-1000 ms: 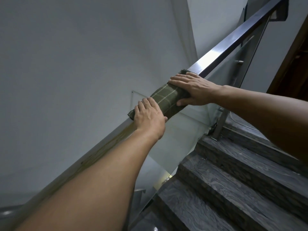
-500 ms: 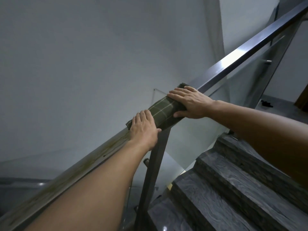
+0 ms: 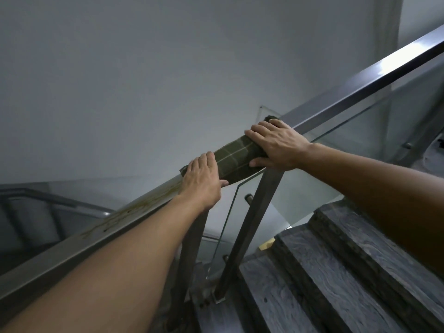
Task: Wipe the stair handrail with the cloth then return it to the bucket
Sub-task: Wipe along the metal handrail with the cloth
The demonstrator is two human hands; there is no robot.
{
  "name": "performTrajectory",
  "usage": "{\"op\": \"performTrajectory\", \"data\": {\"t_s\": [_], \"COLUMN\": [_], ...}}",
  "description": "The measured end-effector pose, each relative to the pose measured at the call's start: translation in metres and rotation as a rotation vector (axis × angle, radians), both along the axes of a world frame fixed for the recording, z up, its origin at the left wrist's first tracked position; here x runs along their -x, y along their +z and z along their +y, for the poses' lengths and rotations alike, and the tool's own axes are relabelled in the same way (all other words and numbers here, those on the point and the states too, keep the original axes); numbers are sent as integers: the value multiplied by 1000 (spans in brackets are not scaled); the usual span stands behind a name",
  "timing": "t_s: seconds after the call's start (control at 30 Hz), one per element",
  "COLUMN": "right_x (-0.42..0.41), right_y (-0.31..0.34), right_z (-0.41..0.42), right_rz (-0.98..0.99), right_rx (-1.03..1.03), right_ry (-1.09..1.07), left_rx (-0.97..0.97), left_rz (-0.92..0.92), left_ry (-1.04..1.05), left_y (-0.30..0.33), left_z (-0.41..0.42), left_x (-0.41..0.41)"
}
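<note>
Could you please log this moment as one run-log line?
phase: wiping | cloth draped over handrail | left hand and right hand pressing cloth ends | bucket: not in view

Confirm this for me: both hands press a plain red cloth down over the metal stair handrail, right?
Not quite. The head view shows the cloth is dark green with pale check lines, not plain red. The left hand and right hand do press it over the metal handrail.
</note>
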State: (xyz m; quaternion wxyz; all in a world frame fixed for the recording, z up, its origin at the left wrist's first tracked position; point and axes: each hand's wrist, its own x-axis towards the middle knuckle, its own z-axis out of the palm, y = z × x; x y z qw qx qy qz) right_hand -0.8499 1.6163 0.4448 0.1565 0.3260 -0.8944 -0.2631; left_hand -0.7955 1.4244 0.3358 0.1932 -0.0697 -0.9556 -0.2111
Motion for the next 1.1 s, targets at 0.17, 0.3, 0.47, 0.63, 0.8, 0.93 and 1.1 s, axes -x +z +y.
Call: {"op": "performTrajectory", "data": {"t_s": [0.17,0.3,0.47,0.63,0.8,0.93,1.1], "right_x": [-13,-23,-39,-52,-60,-62,-74], "right_y": [-28,-47,-78,-109,-118,-122,-158], "right_z": [-44,-74,-120,-166,-198,-230,-265], "right_rz": [-10,-24,-44,-48,-167,-291,-234], "right_rx": [-9,-18,-34,-77,-126,-207,-196], "right_ry": [41,69,84,96,161,222,277], "left_rx": [-21,-20,-31,-46,-79,-89,-99], "left_rz": [-38,-64,-102,-150,-174,-194,-199], "left_ry": [27,46,69,88,113,142,131], "left_y": [-26,-47,-77,-108,-130,-155,-184], "left_z": [-40,-70,-114,-158,-192,-224,-262], "left_x": [-21,-31,-49,-67,-80,-92,-106]}}
